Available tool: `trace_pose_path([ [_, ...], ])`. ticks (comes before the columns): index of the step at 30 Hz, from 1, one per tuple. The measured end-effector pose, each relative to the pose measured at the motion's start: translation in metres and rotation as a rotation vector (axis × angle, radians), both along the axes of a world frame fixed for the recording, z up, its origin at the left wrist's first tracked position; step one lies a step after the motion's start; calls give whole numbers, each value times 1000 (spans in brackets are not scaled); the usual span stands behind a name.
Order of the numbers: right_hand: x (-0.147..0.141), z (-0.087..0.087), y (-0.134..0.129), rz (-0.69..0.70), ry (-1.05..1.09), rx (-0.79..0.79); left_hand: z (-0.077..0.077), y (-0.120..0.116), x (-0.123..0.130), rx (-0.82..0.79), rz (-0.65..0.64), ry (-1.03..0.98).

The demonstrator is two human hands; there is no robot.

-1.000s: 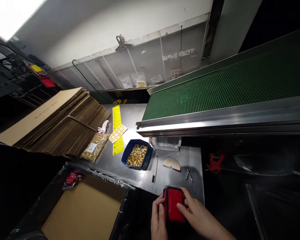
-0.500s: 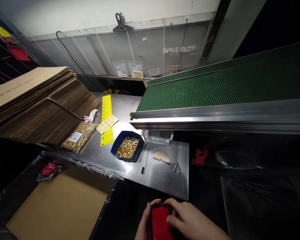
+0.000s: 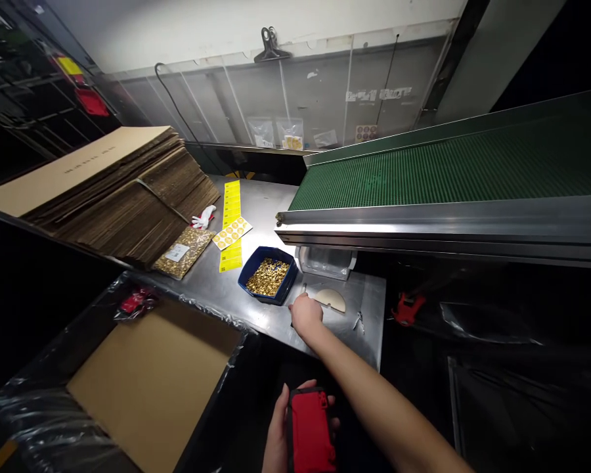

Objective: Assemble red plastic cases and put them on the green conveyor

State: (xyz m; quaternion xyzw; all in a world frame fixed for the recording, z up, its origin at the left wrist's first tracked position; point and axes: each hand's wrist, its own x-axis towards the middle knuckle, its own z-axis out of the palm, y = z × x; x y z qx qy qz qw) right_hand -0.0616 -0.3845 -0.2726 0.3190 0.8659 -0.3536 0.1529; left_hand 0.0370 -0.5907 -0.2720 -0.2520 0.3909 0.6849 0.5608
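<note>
My left hand (image 3: 277,427) is wrapped round a red-and-black case (image 3: 311,430) with latch-like parts on its right edge, held low in front of me. My right hand (image 3: 306,315) reaches over the metal table, fingers curled onto a slim marker-like pen (image 3: 304,288). The pen's light end pokes out above the knuckles; most of it is hidden. Just left of that hand stands a blue bin (image 3: 289,279) with small gold-coloured metal pieces (image 3: 267,277). To its right lie a pale half-disc (image 3: 331,299) and a small plier-like metal tool (image 3: 358,322).
A green conveyor (image 3: 398,174) slopes up to the right behind the table (image 3: 209,286). Stacked flat cardboard (image 3: 128,197), a bag of gold pieces (image 3: 184,251) and yellow labels (image 3: 232,200) lie left. A plastic-lined carton (image 3: 152,368) is below. Another red tool (image 3: 408,309) lies right.
My right hand has left the red case and moved up and forward onto the pen on the table. My left hand keeps the case. The view has shifted slightly left.
</note>
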Motion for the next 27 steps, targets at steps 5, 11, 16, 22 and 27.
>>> trace_pose_path([
  [5,-5,-17,-4,-99,-94,101,9,-6,4,54,10,8],
  [11,29,-17,5,-99,-26,215,15,3,2,49,-42,42],
  [16,101,-15,32,-205,-52,399,13,9,0,24,-48,13],
  [22,157,-40,48,-280,-130,442,13,23,1,31,-66,-41],
  [27,134,-37,47,-244,-15,478,15,29,3,21,-71,-37],
])
